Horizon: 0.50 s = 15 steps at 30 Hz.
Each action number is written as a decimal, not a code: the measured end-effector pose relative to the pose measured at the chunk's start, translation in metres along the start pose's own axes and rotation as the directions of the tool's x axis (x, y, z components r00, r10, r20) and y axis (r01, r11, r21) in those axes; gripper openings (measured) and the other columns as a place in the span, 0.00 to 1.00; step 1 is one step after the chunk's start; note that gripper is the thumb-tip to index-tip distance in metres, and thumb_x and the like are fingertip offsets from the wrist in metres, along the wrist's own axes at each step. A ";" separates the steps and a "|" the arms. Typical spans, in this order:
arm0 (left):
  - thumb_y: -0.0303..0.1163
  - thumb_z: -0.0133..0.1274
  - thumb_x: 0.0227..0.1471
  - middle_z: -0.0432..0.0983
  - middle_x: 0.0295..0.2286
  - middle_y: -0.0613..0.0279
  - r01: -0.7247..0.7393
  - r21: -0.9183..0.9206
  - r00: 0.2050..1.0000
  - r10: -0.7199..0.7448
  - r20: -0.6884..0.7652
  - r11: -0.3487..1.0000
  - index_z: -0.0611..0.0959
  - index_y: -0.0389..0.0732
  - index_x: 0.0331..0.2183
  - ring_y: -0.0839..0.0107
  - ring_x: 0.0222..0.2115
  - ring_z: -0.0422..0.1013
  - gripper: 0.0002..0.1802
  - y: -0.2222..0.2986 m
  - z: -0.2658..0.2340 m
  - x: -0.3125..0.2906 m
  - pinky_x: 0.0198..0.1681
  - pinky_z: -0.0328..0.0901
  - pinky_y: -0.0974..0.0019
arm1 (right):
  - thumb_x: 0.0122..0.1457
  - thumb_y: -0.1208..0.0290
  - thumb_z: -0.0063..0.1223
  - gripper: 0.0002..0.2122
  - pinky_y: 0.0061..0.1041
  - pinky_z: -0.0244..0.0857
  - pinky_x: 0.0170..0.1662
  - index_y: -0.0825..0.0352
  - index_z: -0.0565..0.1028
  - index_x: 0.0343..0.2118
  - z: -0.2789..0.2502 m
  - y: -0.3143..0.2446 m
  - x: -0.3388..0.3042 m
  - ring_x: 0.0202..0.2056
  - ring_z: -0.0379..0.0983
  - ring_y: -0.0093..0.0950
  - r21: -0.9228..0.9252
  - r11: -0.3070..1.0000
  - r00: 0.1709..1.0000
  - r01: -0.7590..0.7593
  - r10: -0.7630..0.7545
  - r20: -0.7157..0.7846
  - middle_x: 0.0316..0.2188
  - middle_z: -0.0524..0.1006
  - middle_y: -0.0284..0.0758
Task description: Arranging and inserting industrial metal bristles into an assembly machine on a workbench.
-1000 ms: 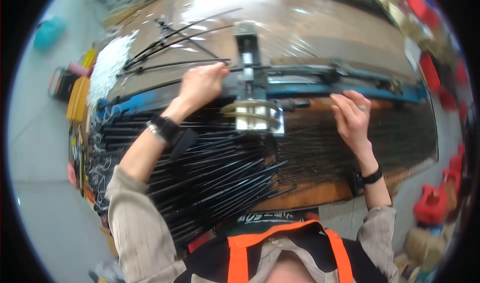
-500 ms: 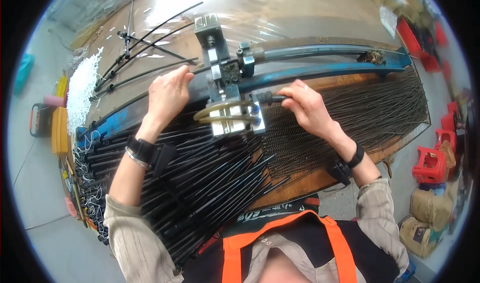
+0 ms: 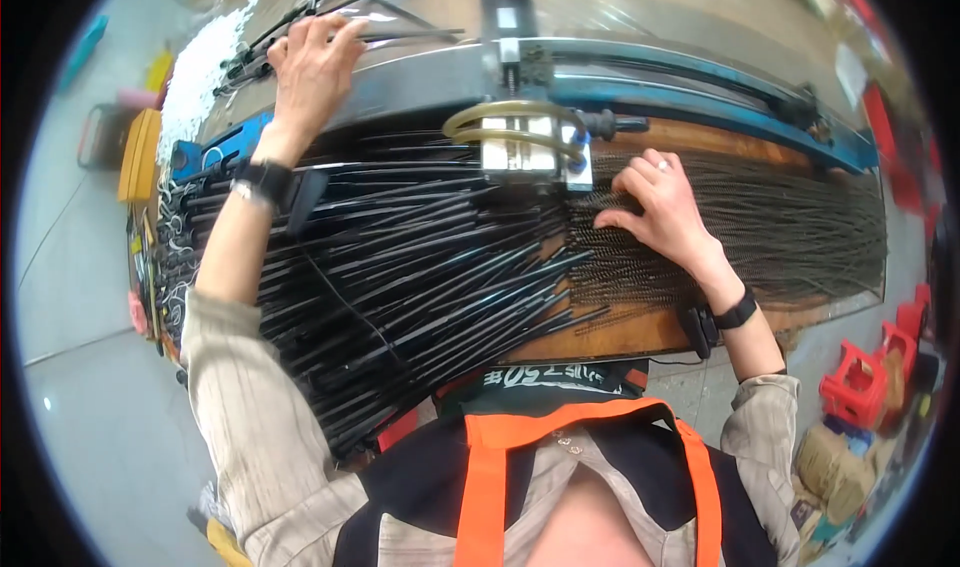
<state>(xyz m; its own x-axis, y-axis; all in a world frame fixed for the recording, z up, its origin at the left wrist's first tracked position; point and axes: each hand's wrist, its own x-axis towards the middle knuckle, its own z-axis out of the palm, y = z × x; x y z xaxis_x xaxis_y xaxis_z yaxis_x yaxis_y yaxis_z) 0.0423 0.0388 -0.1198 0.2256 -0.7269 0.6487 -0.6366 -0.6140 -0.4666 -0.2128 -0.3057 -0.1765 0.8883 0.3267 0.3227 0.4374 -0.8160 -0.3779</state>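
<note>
My left hand (image 3: 312,82) reaches to the far left, over a black rod (image 3: 415,35) lying on the table. Its bent fingers are apart; whether they touch the rod is unclear. My right hand (image 3: 660,212) hovers over thin dark spiral wires (image 3: 770,222), thumb apart from half-curled fingers, holding nothing visible. Between the hands stands a metal clamping fixture (image 3: 520,147) with looped yellowish hoses (image 3: 465,117). A black ribbed piece with a short stem (image 3: 628,125) sticks out of its right side, just beyond my right fingers.
Many black rods (image 3: 400,257) lie in a heap before me on the left. A blue rail (image 3: 700,107) runs to the right behind the fixture. Small white pieces (image 3: 205,72) are piled at the far left. Red stools (image 3: 858,382) stand on the floor at right.
My right hand has let go of the black ribbed piece and drawn back toward me. My left hand has moved farther out to the rods at far left. The whole view has shifted.
</note>
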 end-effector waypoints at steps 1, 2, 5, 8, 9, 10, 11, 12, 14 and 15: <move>0.36 0.57 0.54 0.77 0.28 0.65 0.001 -0.134 0.989 0.018 0.145 0.991 0.79 0.47 0.36 0.68 0.32 0.73 0.08 0.009 -0.012 -0.011 0.38 0.64 0.62 | 0.44 0.59 0.69 0.18 0.35 0.62 0.42 0.65 0.74 0.30 0.002 0.000 0.001 0.34 0.69 0.35 -0.017 1.000 1.000 0.000 0.000 -0.031 0.28 0.72 0.34; 0.36 0.58 0.53 0.77 0.29 0.65 0.025 -0.263 0.958 0.052 0.283 0.964 0.79 0.47 0.35 0.70 0.32 0.73 0.08 0.020 -0.030 -0.027 0.39 0.63 0.62 | 0.44 0.60 0.69 0.17 0.35 0.63 0.40 0.66 0.73 0.28 0.004 -0.001 0.003 0.33 0.69 0.36 -0.033 0.999 0.998 -0.001 -0.001 -0.063 0.27 0.71 0.34; 0.38 0.57 0.54 0.75 0.30 0.62 0.088 -0.506 0.833 0.215 0.509 0.858 0.78 0.45 0.34 0.66 0.33 0.72 0.09 0.067 -0.082 -0.039 0.38 0.64 0.62 | 0.44 0.62 0.69 0.16 0.34 0.63 0.37 0.66 0.73 0.27 0.004 -0.015 0.004 0.32 0.68 0.36 -0.023 0.999 0.998 0.027 -0.028 -0.059 0.27 0.70 0.35; 0.38 0.57 0.55 0.74 0.30 0.60 0.201 -0.428 0.749 0.143 0.647 0.881 0.78 0.43 0.34 0.65 0.33 0.72 0.10 0.080 -0.101 -0.047 0.37 0.66 0.63 | 0.46 0.65 0.68 0.15 0.34 0.63 0.34 0.67 0.72 0.25 0.007 -0.021 0.017 0.32 0.67 0.37 0.014 0.997 0.997 0.073 -0.073 -0.022 0.27 0.70 0.36; 0.38 0.56 0.55 0.74 0.30 0.60 0.247 -0.438 0.739 0.125 0.662 0.865 0.78 0.42 0.34 0.65 0.33 0.72 0.10 0.084 -0.105 -0.047 0.36 0.66 0.63 | 0.46 0.66 0.68 0.14 0.34 0.63 0.33 0.67 0.73 0.25 0.001 -0.023 0.012 0.31 0.67 0.38 0.019 0.999 0.999 0.038 -0.038 -0.017 0.26 0.70 0.37; 0.38 0.56 0.56 0.74 0.30 0.59 0.290 -0.451 0.730 0.109 0.674 0.844 0.78 0.41 0.33 0.64 0.34 0.72 0.11 0.084 -0.108 -0.049 0.35 0.67 0.63 | 0.47 0.66 0.67 0.13 0.34 0.63 0.32 0.67 0.73 0.26 -0.005 -0.026 0.010 0.31 0.67 0.38 0.020 1.000 1.000 -0.001 0.001 -0.013 0.26 0.70 0.38; 0.38 0.56 0.56 0.74 0.30 0.59 0.294 -0.444 0.730 0.101 0.676 0.846 0.78 0.41 0.33 0.64 0.34 0.72 0.11 0.081 -0.110 -0.054 0.35 0.67 0.63 | 0.47 0.67 0.67 0.12 0.34 0.63 0.30 0.67 0.74 0.26 -0.008 -0.028 0.010 0.30 0.67 0.39 0.019 0.999 0.999 -0.043 0.043 -0.008 0.25 0.70 0.38; 0.37 0.56 0.55 0.73 0.31 0.59 0.278 -0.466 0.726 0.134 0.675 0.840 0.78 0.41 0.35 0.64 0.34 0.72 0.10 0.076 -0.109 -0.061 0.35 0.67 0.62 | 0.47 0.67 0.67 0.12 0.34 0.63 0.30 0.67 0.74 0.26 -0.007 -0.030 0.011 0.30 0.67 0.39 0.017 0.999 0.999 -0.039 0.039 -0.008 0.25 0.70 0.38; 0.35 0.56 0.55 0.73 0.32 0.58 0.231 -0.531 0.727 0.218 0.651 0.815 0.78 0.40 0.39 0.63 0.34 0.71 0.11 0.067 -0.103 -0.065 0.35 0.68 0.62 | 0.49 0.68 0.66 0.10 0.35 0.62 0.29 0.67 0.75 0.26 -0.007 -0.038 0.019 0.28 0.67 0.38 -0.048 0.999 0.999 0.025 -0.026 -0.029 0.23 0.69 0.38; 0.35 0.56 0.55 0.73 0.32 0.58 0.219 -0.549 0.739 0.230 0.633 0.807 0.78 0.40 0.39 0.63 0.34 0.71 0.11 0.063 -0.102 -0.064 0.35 0.68 0.62 | 0.49 0.69 0.65 0.09 0.35 0.62 0.28 0.66 0.75 0.26 -0.009 -0.040 0.022 0.27 0.67 0.38 -0.090 0.995 0.998 0.047 -0.050 -0.038 0.22 0.68 0.37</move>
<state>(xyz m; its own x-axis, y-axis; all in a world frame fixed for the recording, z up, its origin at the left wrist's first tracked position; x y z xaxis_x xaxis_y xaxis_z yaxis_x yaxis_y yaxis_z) -0.0875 0.0780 -0.1296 0.4871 -0.8733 -0.0085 -0.8689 -0.4856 0.0959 -0.2121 -0.2702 -0.1461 0.8592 0.3489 0.3743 0.4641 -0.8394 -0.2829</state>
